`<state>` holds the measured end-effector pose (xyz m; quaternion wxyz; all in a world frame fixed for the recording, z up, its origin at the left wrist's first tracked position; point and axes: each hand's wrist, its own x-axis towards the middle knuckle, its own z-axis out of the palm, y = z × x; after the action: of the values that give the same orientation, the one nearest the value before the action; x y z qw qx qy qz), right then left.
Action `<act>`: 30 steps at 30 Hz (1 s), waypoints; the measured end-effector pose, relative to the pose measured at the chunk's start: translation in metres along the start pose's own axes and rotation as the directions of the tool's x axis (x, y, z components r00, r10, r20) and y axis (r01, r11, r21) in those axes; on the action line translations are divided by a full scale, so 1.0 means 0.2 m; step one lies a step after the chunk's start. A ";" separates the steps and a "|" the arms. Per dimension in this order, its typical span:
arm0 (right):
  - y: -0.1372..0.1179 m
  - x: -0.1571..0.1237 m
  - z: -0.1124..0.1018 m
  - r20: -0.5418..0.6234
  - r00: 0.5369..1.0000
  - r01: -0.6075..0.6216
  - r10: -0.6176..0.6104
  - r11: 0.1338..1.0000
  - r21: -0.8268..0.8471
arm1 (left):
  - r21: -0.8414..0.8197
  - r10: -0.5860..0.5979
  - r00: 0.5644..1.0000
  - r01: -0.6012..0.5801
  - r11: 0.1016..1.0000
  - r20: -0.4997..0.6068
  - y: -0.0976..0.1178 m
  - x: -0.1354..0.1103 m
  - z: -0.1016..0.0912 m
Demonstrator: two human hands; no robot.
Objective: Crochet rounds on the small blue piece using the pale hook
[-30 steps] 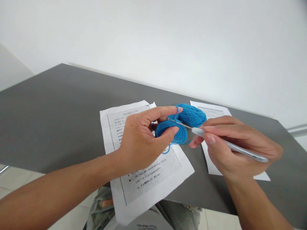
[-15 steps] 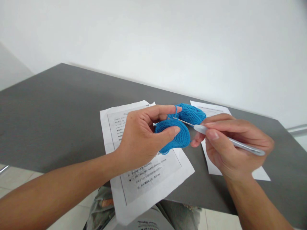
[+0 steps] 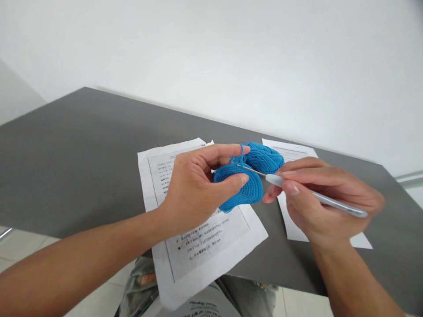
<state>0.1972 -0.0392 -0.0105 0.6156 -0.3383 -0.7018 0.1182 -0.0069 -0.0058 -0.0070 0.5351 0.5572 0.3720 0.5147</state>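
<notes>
My left hand (image 3: pixel 194 189) pinches a round blue crocheted piece (image 3: pixel 246 187) between thumb and fingers, with blue yarn looped over the raised forefinger. My right hand (image 3: pixel 320 202) grips a light grey crochet hook (image 3: pixel 317 197) like a pen. Its thin metal tip reaches the top edge of the crocheted piece. Behind both hands a ball of blue yarn (image 3: pixel 264 157) lies on the table.
A dark grey table (image 3: pixel 82 154) stands against a white wall. A printed sheet (image 3: pixel 201 237) lies under my left hand and hangs over the near edge. A second sheet (image 3: pixel 294 154) lies under my right hand. My knees show below the table.
The crocheted piece has turned to show more of its face. The hook's tip has shifted slightly along the piece's top edge, and my right hand rose and then dipped a little.
</notes>
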 end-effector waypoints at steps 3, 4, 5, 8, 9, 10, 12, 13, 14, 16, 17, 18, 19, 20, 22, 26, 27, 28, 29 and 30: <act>0.00 0.00 0.00 0.003 1.000 -0.018 0.018 0.999 0.043 | -0.011 0.004 1.000 -0.004 1.000 0.004 -0.01 0.00 0.00; 0.00 -0.01 0.00 0.003 1.000 -0.021 0.021 0.998 0.060 | -0.010 0.006 1.000 -0.006 1.000 0.003 -0.01 0.00 0.00; 0.01 -0.01 0.00 0.003 1.000 -0.023 0.023 0.997 0.072 | -0.007 0.008 1.000 -0.008 1.000 0.002 -0.01 0.00 0.00; 0.01 -0.01 0.00 -0.003 1.000 -0.022 0.022 0.996 0.081 | -0.008 0.012 1.000 -0.012 1.000 -0.001 -0.01 0.00 0.00; 0.01 -0.01 0.00 -0.004 1.000 -0.024 0.025 0.997 0.076 | -0.009 0.014 1.000 -0.014 1.000 0.002 -0.01 0.00 0.00; 0.01 -0.01 0.00 -0.006 1.000 -0.027 0.027 0.997 0.069 | -0.007 0.015 1.000 -0.015 1.000 0.005 -0.01 0.00 0.00; 0.01 -0.01 0.00 -0.015 0.999 -0.028 0.029 0.998 0.053 | 0.015 0.023 1.000 -0.023 1.000 0.001 -0.01 0.00 -0.01; 0.01 -0.01 0.00 -0.021 1.000 -0.023 0.024 0.999 0.043 | 0.033 0.032 0.999 -0.032 0.999 -0.006 -0.01 0.00 -0.01; 0.00 -0.01 0.00 -0.024 1.000 -0.013 0.014 0.999 0.031 | 0.055 0.047 0.999 -0.047 0.997 -0.015 -0.01 -0.01 -0.01; 0.00 -0.01 -0.01 -0.009 1.000 0.026 -0.026 1.000 0.006 | 0.106 0.098 0.995 -0.095 0.990 -0.031 -0.01 -0.01 -0.01; 0.00 -0.01 -0.01 0.005 0.999 0.046 -0.046 0.999 -0.015 | 0.138 0.129 0.991 -0.122 0.983 -0.038 -0.01 -0.01 -0.01; 0.00 -0.01 -0.01 0.016 0.998 0.067 -0.067 0.997 -0.042 | 0.177 0.160 0.986 -0.149 0.973 -0.046 -0.02 -0.01 -0.01; 0.00 -0.01 -0.01 0.030 0.996 0.089 -0.087 0.993 -0.077 | 0.218 0.189 0.981 -0.173 0.960 -0.052 -0.02 -0.01 -0.01; 0.00 -0.01 -0.02 0.041 0.994 0.107 -0.103 0.987 -0.120 | 0.258 0.217 0.974 -0.195 0.946 -0.059 -0.03 -0.01 -0.01; -0.01 -0.01 -0.02 0.070 0.989 0.140 -0.128 0.967 -0.213 | 0.319 0.267 0.962 -0.234 0.918 -0.065 -0.04 -0.01 -0.01; -0.04 -0.01 -0.02 0.162 0.964 0.256 -0.210 0.897 -0.360 | 0.363 0.302 0.952 -0.265 0.893 -0.050 -0.05 -0.01 -0.02; -0.05 -0.01 -0.02 0.184 0.954 0.292 -0.237 0.875 -0.385 | 0.371 0.304 0.951 -0.265 0.890 -0.049 -0.06 -0.01 -0.02; -0.06 -0.01 -0.02 0.200 0.947 0.314 -0.252 0.861 -0.401 | 0.376 0.309 0.950 -0.269 0.887 -0.051 -0.05 -0.01 -0.02; -0.06 -0.02 -0.01 0.196 0.952 0.295 -0.234 0.870 -0.396 | 0.379 0.318 0.947 -0.276 0.883 -0.051 -0.05 -0.01 -0.02; -0.07 -0.02 -0.01 0.183 0.964 0.248 -0.192 0.894 -0.373 | 0.382 0.328 0.943 -0.285 0.879 -0.051 -0.05 -0.01 -0.02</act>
<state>0.1940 -0.0529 -0.0049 0.4934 -0.3637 -0.7868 -0.0717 -0.0094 -0.0049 -0.0176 0.3102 0.6693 0.3991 0.5446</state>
